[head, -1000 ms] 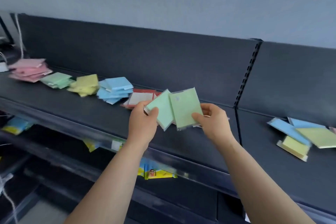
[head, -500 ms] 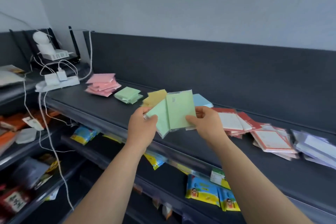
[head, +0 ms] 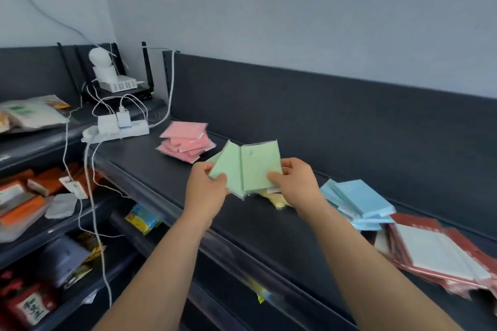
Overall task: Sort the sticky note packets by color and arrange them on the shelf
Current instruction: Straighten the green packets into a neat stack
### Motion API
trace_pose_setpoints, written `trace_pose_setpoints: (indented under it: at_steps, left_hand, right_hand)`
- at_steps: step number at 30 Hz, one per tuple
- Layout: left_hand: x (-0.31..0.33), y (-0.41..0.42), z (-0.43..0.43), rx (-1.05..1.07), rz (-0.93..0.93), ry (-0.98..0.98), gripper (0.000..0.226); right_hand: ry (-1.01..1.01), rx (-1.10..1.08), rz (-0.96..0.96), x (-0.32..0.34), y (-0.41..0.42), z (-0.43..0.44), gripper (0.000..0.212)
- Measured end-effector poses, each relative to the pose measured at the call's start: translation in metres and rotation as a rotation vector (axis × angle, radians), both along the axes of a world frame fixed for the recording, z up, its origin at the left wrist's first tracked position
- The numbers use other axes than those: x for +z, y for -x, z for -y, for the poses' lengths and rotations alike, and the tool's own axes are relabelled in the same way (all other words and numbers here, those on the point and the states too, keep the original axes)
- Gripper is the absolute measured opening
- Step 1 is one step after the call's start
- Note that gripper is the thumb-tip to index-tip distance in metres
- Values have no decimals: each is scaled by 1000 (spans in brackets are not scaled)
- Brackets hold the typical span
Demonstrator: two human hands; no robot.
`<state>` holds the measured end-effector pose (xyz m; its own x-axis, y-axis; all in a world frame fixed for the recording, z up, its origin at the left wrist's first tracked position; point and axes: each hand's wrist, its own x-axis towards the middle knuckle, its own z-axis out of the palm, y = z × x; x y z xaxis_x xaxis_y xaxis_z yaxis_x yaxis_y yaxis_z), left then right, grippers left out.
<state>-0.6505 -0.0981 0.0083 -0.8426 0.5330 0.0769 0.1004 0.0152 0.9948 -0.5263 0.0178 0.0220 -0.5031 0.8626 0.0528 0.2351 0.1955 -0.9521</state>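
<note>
Both hands are up over the dark shelf point(head: 255, 226), each holding 1 green sticky note packet, fanned apart and overlapping. The left hand point(head: 207, 189) pinches the tilted green packet point(head: 228, 168) at its lower corner, and the right hand point(head: 295, 183) grips the upright green packet point(head: 259, 164) by its lower right edge. The pink stack point(head: 187, 142) sits behind, near the power strip point(head: 115, 131). Yellow packets point(head: 278, 199) peek out under the right hand, then come the blue stack point(head: 357, 201) and the red-bordered packets point(head: 435, 252).

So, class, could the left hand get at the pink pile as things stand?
Probably yes: nothing stands between the left hand and the pink pile, but it is gripping green packets.
</note>
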Motion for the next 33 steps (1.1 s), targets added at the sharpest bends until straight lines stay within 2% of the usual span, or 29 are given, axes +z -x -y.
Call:
trace_pose_setpoints:
  at_steps: [6,10,13,18,25,28,31,33]
  left_hand:
    - [-3,57,-25,69,-58,36,20]
    - [-8,92,-41,42,-159,134,10]
    - [-14,114,-48,-4,-299,239,17]
    - [-24,136,-47,-68,-580,403,15]
    - [-29,145,-44,-197,-714,456,25]
    - [-23,142,-38,-214,-797,519,32]
    - [-12,132,-30,-147,-1033,623,35]
    - [-3,122,-28,-91,-1158,603,30]
  right_hand:
    - [-39,11,-7,5,53,-18,30]
    - [-98,-13,79,4,80,-28,30]
    - [-180,-43,213,1,97,-32,25]
    - [-252,-94,405,-6,118,-31,21]
    - [-398,-113,601,-6,131,-13,24]
    - [-493,-148,628,-4,126,-6,21]
    - [-554,-184,581,-3,112,3,35]
    - [-613,-220,547,-3,100,9,38]
